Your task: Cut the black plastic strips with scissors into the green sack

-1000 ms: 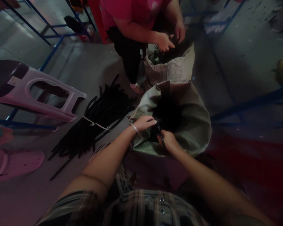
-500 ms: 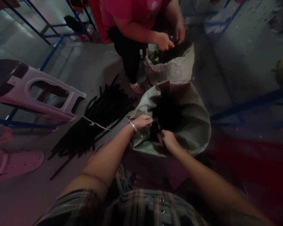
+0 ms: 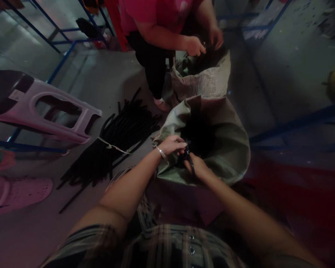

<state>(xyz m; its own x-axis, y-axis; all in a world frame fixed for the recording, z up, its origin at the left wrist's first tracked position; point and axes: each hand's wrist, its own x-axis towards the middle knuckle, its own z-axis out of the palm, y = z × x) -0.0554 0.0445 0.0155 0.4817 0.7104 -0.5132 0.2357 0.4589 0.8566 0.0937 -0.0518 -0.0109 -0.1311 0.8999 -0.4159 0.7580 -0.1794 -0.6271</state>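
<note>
Over the mouth of a large woven sack (image 3: 234, 163), my two hands work close together. My right hand (image 3: 198, 166) is closed round the dark loop handles of a pair of scissors (image 3: 193, 170), whose blades point up and away toward my other hand. With bent fingers pinched together, my left hand (image 3: 173, 144) grips a small black piece at the blades; its exact shape is lost in the dark. Inside the sack lies a dark mass (image 3: 199, 132) that I cannot make out. Left of the sack, a bundle of black tubes (image 3: 108, 152) tied with a pale strip lies on the floor.
Across from me, a person in a pink top (image 3: 156, 18) handles something small over a second sack (image 3: 201, 82). A plastic stool (image 3: 58, 106) lies at the left, with a pink perforated plastic object (image 3: 30, 191) below it. Blue metal frames (image 3: 296, 124) stand on both sides.
My left hand has shifted right, up to the scissors, and its fingers have curled more. The scissors have turned slightly more upright. The other person's hands have moved a little apart.
</note>
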